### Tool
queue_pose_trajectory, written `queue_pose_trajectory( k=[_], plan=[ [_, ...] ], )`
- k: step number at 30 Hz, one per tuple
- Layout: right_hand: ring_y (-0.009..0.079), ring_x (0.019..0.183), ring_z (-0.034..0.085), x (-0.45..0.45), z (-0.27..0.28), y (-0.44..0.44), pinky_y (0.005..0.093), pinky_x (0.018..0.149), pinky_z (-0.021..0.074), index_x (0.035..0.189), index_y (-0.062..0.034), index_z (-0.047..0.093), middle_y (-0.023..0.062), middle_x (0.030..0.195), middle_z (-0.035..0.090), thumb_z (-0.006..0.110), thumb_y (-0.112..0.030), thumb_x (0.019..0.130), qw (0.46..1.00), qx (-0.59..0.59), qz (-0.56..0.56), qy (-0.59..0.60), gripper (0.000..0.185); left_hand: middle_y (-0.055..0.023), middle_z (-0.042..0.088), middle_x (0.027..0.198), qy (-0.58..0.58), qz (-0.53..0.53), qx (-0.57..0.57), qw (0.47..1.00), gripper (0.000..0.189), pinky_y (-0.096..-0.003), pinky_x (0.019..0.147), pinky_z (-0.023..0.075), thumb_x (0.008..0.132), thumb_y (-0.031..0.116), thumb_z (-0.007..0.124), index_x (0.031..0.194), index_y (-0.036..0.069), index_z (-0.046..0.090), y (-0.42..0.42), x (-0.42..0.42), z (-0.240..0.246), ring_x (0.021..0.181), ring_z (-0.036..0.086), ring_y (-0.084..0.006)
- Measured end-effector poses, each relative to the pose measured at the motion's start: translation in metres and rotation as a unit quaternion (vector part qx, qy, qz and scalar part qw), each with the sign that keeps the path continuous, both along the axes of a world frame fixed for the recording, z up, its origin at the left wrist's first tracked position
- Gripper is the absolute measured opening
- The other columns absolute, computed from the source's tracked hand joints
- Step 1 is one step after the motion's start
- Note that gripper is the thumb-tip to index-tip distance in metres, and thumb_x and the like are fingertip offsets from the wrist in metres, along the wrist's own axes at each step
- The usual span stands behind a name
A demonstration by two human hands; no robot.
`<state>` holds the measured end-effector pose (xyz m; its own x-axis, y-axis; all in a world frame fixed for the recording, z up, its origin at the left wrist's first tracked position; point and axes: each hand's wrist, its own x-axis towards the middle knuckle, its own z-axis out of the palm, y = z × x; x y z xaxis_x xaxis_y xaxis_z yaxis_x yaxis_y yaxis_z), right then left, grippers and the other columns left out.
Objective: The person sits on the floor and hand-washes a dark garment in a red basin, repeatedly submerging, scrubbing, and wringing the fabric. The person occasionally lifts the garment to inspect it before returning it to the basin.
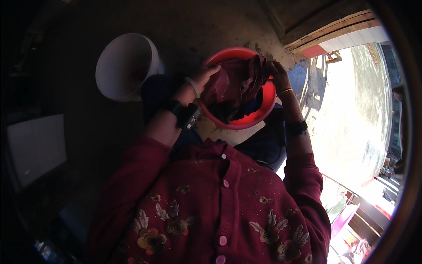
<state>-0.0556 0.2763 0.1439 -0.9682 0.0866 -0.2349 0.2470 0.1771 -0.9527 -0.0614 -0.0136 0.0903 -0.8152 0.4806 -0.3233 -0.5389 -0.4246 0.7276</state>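
A red plastic basin (271, 99) stands on the floor in front of me, between my knees. Wet-looking maroon cloth (230, 82) is bunched up in it and rises over the far right rim. Darker cloth (252, 107), partly navy blue, lies beneath. My left hand (203, 78), with a pale bangle at the wrist, grips the maroon cloth at its left side; most of its fingers are hidden. On the right, my right hand (279, 75) holds a gathered fold of the same cloth near the rim.
To the left, a large white bucket (123, 67) is tipped with its mouth towards me. The concrete floor (214, 19) has wet patches near the basin. A wooden door frame (333, 29) is at upper right, with sunlit ground (349, 115) beyond. A pale panel (38, 145) stands at far left.
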Motion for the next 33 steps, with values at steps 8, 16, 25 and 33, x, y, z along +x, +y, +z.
queue_pose_trajectory(
  k=[8, 16, 25, 33],
  plan=[
    [0.0289, 0.083, 0.066, 0.027, -0.136, -0.009, 0.0389, 0.075, 0.0514, 0.1, -0.0071, 0.064, 0.0144, 0.087, 0.067, 0.057, -0.031, 0.087, 0.893, 0.401, 0.201, 0.034, 0.029, -0.0076, 0.066, 0.103, 0.006, 0.056, -0.14, 0.989, 0.038, -0.032, 0.085, 0.0468, 0.087, 0.032, 0.06, 0.112, 0.003, 0.061, 0.003, -0.015, -0.057, 0.094, 0.061, -0.0184],
    [0.0305, 0.077, 0.067, 0.072, -0.145, -0.064, 0.0388, 0.073, 0.0524, 0.088, -0.0054, 0.069, 0.0149, 0.083, 0.068, 0.056, -0.037, 0.085, 0.77, 0.364, 0.449, -0.27, 0.035, -0.0177, 0.059, 0.109, 0.237, 0.115, -0.624, 0.735, 0.04, -0.0394, 0.092, 0.044, 0.079, 0.027, 0.064, 0.111, 0.002, 0.06, 0.011, -0.002, -0.034, 0.1, 0.058, -0.0301],
    [0.019, 0.057, 0.061, 0.081, -0.09, -0.04, 0.0298, 0.053, 0.0494, 0.085, -0.0055, 0.064, 0.0072, 0.07, 0.064, 0.047, -0.021, 0.082, 0.968, 0.079, 0.24, 0.004, 0.023, -0.0163, 0.057, 0.114, 0.353, -0.17, -0.576, 0.718, 0.046, -0.039, 0.096, 0.0417, 0.075, 0.023, 0.066, 0.118, 0.009, 0.056, 0.013, 0.01, -0.028, 0.108, 0.054, -0.0314],
    [0.0239, 0.101, 0.056, 0.069, 0.055, -0.03, 0.0343, 0.093, 0.0414, 0.11, 0.0002, 0.057, 0.0108, 0.106, 0.061, 0.047, -0.015, 0.078, 0.976, -0.209, 0.06, 0.018, 0.036, -0.0177, 0.048, 0.13, 0.398, -0.223, -0.58, 0.675, 0.063, -0.0414, 0.102, 0.0363, 0.078, 0.027, 0.059, 0.137, 0.016, 0.039, 0.016, 0.024, -0.037, 0.121, 0.046, -0.0337]
  ],
)
